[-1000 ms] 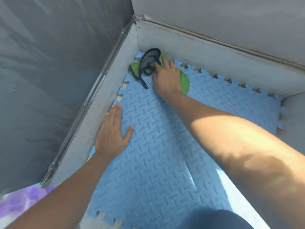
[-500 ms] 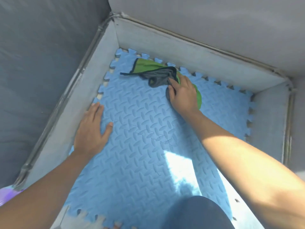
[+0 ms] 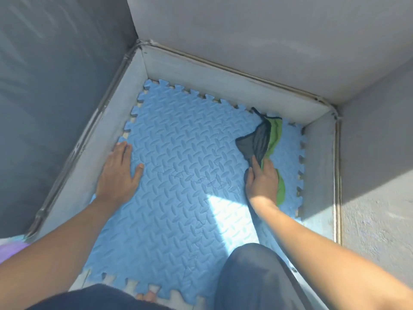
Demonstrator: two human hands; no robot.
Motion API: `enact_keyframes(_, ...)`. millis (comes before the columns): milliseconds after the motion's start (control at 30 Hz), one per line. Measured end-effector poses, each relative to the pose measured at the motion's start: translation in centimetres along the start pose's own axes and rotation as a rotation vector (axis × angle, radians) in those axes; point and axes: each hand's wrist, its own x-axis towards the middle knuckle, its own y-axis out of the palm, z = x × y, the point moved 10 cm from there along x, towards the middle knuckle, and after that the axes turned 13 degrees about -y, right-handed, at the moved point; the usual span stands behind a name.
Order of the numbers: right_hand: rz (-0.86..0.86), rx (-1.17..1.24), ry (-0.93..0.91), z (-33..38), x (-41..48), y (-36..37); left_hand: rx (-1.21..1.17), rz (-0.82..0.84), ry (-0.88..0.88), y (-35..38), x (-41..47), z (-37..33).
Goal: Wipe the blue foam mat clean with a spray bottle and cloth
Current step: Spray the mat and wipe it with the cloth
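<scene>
The blue foam mat (image 3: 178,166) with a ridged pattern and toothed edges fills the floor of a low-walled enclosure. A green and grey cloth (image 3: 261,139) lies stretched along the mat's right side. My right hand (image 3: 262,179) presses flat on the cloth's near end, fingers straight. My left hand (image 3: 118,173) rests flat on the mat by the left wall, fingers spread. No spray bottle is in view.
Low grey walls (image 3: 223,83) ring the mat on the left, far and right sides, with dark padded panels above. My knees in dark trousers (image 3: 252,278) are at the bottom edge. A purple patterned surface (image 3: 11,249) shows at lower left.
My right hand has dragged the cloth from the far-left corner across the mat to its right side. My left hand has stayed planted by the left wall.
</scene>
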Motion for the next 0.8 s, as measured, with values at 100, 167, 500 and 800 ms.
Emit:
enact_keyframes(100,0.085,0.067,-0.085,7.1,-0.6,1.8,0.077,0.117,-0.022,1.5,-0.3,0.2)
enact_keyframes(167,0.144,0.108,-0.166,11.6,-0.9,2.2,0.077,0.214,-0.062,1.5,-0.2,0.1)
enact_keyframes(500,0.259,1.078,0.171,20.9,1.4,-5.1,-0.289,0.064,0.059,-19.7,0.6,-10.3)
enact_keyframes(800,0.034,1.446,-0.016,30.4,9.5,-24.7,-0.504,-0.934,0.608,-55.4,-8.5,-22.3)
